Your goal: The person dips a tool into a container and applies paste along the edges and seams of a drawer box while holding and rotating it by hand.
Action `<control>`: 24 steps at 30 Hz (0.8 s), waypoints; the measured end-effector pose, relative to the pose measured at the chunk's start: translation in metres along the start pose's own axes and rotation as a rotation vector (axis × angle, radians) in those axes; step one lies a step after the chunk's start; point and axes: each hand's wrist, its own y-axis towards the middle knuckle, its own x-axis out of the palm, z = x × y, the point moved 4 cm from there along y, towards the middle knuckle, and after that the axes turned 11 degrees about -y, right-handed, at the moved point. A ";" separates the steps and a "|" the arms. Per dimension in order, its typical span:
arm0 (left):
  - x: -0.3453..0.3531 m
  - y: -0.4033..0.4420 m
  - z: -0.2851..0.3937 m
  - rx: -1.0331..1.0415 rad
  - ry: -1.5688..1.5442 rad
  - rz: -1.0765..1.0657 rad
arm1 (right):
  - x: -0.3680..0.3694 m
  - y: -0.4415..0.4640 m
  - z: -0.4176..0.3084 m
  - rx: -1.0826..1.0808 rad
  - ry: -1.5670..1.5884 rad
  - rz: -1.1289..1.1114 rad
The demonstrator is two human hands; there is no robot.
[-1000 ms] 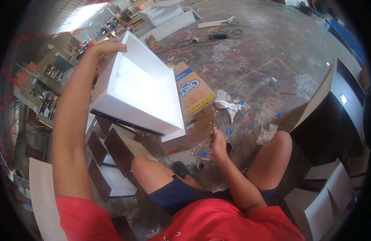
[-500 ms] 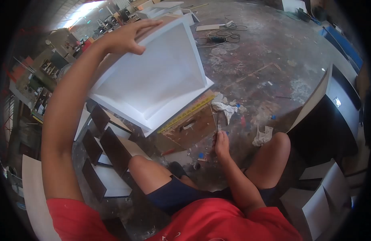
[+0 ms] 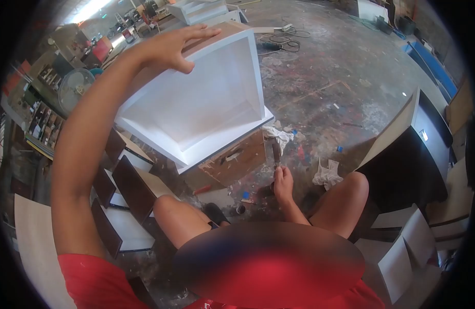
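Observation:
A white open-fronted wooden box (image 3: 217, 98), like a cabinet carcass, stands tilted before me with its hollow inside facing me. My left hand (image 3: 170, 49) grips its top edge, the thumb on the front rim and the fingers stretched over the top panel. Lower down, between the box and my right knee, my right hand (image 3: 284, 184) is closed round a slim flat-bladed tool (image 3: 277, 152). The blade points up and away from me, apart from the box; its exact kind is unclear. Beneath the box's lower edge is a worn brown board (image 3: 240, 162).
Crumpled white cloths (image 3: 327, 174) lie on the stained floor. Dark-faced drawer-like pieces (image 3: 137, 188) stand at left, and a large dark curved panel (image 3: 402, 159) at right. A fan (image 3: 75, 85) and cables (image 3: 284, 38) are farther back.
The yellow strip along the board under the box is no longer visible. The tool in my right hand has turned, showing a broader face. My left hand keeps its hold on the box.

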 end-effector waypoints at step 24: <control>0.074 -0.210 0.036 0.543 0.043 1.517 | -0.007 0.019 0.104 -0.157 -1.422 -0.180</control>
